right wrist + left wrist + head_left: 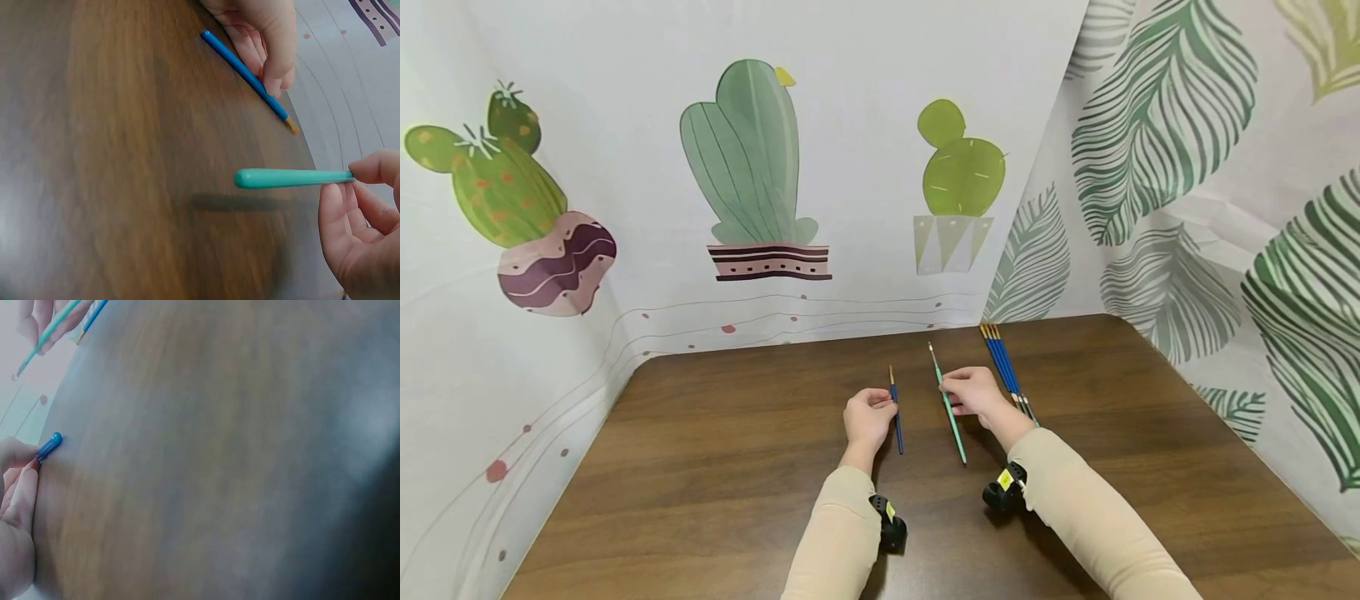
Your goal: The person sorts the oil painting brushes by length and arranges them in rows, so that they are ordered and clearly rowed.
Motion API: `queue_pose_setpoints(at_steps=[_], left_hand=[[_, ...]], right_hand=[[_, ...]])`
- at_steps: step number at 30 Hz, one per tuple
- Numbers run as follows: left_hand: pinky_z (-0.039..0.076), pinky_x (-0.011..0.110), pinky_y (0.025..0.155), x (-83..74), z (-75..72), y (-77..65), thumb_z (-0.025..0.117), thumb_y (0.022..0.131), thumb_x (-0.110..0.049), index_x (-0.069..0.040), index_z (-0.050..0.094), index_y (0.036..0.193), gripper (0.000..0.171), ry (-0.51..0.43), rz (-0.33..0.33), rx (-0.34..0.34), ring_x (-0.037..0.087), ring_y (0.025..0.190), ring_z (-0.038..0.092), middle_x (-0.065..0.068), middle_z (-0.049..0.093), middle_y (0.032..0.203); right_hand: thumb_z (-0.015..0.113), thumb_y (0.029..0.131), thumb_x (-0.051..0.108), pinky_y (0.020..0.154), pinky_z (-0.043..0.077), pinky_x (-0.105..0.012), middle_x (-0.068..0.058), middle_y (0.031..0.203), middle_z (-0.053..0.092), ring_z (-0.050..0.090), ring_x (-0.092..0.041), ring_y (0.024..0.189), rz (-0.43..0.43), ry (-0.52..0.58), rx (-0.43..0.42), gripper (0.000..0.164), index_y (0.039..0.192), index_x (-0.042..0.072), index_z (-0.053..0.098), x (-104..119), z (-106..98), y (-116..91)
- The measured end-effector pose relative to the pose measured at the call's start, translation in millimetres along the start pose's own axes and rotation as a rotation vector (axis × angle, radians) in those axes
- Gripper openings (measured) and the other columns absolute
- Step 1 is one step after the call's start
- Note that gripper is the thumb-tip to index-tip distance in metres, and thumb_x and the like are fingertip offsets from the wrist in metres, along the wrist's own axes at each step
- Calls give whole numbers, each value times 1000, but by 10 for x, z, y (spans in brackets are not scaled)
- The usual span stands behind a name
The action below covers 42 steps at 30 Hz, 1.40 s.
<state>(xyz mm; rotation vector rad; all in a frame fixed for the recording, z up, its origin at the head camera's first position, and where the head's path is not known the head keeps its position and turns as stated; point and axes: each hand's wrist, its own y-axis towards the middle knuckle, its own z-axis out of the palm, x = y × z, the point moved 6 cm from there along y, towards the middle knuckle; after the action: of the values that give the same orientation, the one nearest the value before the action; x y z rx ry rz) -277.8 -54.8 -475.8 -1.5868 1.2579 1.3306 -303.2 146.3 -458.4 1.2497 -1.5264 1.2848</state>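
Between thumb and fingers, my left hand [868, 417] pinches a blue paintbrush [896, 421] at or just above the table, bristles pointing to the back. In the right wrist view this blue paintbrush [237, 64] shows its rounded handle end and tan bristles. My right hand [973, 392] pinches a mint-green paintbrush [953, 421] near its middle. Its bristle end points to the back wall, and its handle end [262, 178] is raised, casting a shadow on the wood. To the right of that hand lie several blue paintbrushes [1002, 358] side by side, their near ends partly hidden by my right wrist.
Everything lies on a brown wooden table [737, 450] with rounded back corners. Behind it hangs a white cloth [865, 167] printed with cacti, and leaf-printed cloth [1195, 200] covers the right side. More brush tips [1022, 403] lie just below the blue row.
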Motion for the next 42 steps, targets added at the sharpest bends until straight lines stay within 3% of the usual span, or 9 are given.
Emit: queue_pose_setpoints(at_steps=[8, 21, 33, 42], left_hand=[[57, 30, 75, 22, 6, 12, 71, 72, 4, 3, 69, 89, 17, -5, -7, 0, 24, 82, 72, 17, 73, 87], [57, 30, 74, 23, 12, 11, 70, 71, 4, 2, 69, 87, 16, 2, -3, -2, 23, 80, 72, 16, 73, 85], [57, 30, 74, 15, 4, 16, 71, 72, 3, 3, 68, 87, 16, -8, -15, 2, 23, 80, 72, 16, 73, 85], [57, 30, 74, 32, 8, 24, 71, 72, 4, 3, 68, 88, 16, -8, -19, 12, 23, 81, 72, 16, 72, 86]], right_hand=[[60, 83, 7, 53, 53, -23, -5, 80, 67, 58, -8, 59, -6, -18, -5, 36, 116, -8, 59, 1, -195, -65], [57, 86, 9, 53, 52, -21, -1, 79, 68, 59, -5, 61, -25, -24, 21, 42, 123, -11, 52, -6, -546, -192], [51, 92, 14, 58, 54, -24, -23, 111, 63, 57, -9, 69, -13, -111, 32, 43, 129, -8, 49, -55, -830, -300], [54, 88, 12, 55, 53, -22, -2, 86, 67, 56, -6, 64, -7, -96, 26, 46, 127, -11, 48, -118, -1037, -362]])
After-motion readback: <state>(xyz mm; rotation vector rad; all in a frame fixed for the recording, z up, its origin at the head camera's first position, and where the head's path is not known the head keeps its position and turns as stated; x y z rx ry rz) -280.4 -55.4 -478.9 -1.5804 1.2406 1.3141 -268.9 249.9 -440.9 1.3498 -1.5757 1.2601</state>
